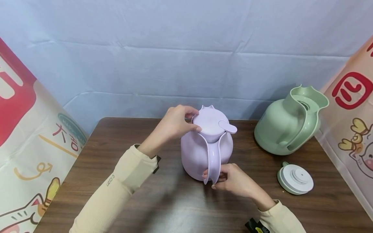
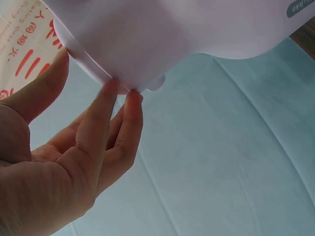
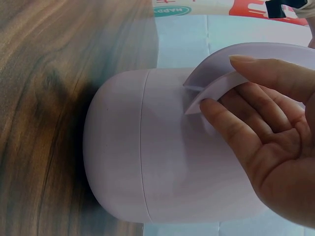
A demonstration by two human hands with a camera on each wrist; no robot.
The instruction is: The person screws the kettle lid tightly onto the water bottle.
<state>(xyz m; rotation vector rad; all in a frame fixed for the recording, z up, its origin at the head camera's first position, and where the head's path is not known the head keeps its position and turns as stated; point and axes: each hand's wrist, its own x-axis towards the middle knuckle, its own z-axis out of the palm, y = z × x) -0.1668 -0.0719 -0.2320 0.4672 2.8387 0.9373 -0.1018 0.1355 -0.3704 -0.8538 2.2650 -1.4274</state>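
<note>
A lilac thermos jug [image 1: 193,157] stands upright on the table, its handle [image 1: 214,158] towards me. The round lid [image 1: 210,121] sits in its top, with a small lever [image 1: 228,127] pointing right. My left hand [image 1: 175,122] holds the lid's left edge between thumb and fingers; the left wrist view shows the fingertips [image 2: 114,84] on the rim. Low on the handle, my right hand [image 1: 237,181] has its fingers curled round the handle's free lower end. The right wrist view shows the thumb outside the handle and the jug's smooth body [image 3: 172,162] behind.
A green thermos jug [image 1: 272,127] without a lid stands at the back right. In front of it a green and white lid [image 1: 297,179] lies with its white underside up. A pale cloth [image 1: 186,71] hangs behind the brown table [image 1: 163,207], and printed sheets [image 1: 55,142] flank it.
</note>
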